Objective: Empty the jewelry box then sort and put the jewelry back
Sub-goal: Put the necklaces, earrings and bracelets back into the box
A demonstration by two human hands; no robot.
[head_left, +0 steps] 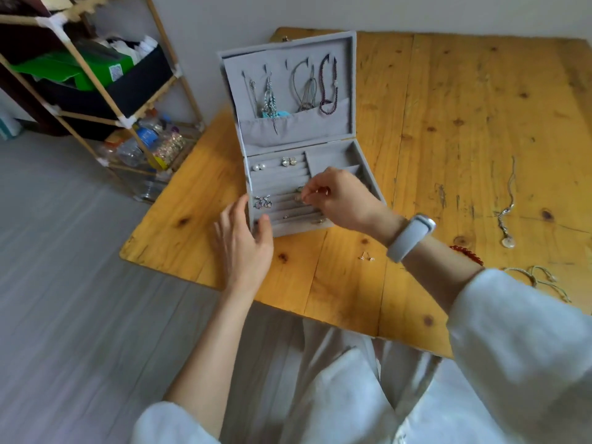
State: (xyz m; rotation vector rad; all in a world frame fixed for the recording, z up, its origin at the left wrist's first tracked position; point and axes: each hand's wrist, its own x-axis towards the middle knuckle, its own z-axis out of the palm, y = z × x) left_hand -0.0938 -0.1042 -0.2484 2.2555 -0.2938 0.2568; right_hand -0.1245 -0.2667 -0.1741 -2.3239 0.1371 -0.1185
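Here the box (315, 193) stood open on the table (448, 123), lid upright, necklaces (328, 84) hanging inside the lid. The right hand (342, 197) hovered over the ring rolls, thumb and forefinger pinched together on a small piece; what it was could not be told. The ring (299, 197) lay in the rolls just left of those fingertips. The left hand (246, 238) was at the box's near-left corner, fingers straight and relaxed, thumb tip on the front edge. Pearl studs (259, 167) and crystal studs (289, 161) sat in the far rolls, beyond both hands. Small studs (366, 257) lay on the table under the right wrist; a pendant chain (506, 216) and a cord (538, 277) lay well right of it.
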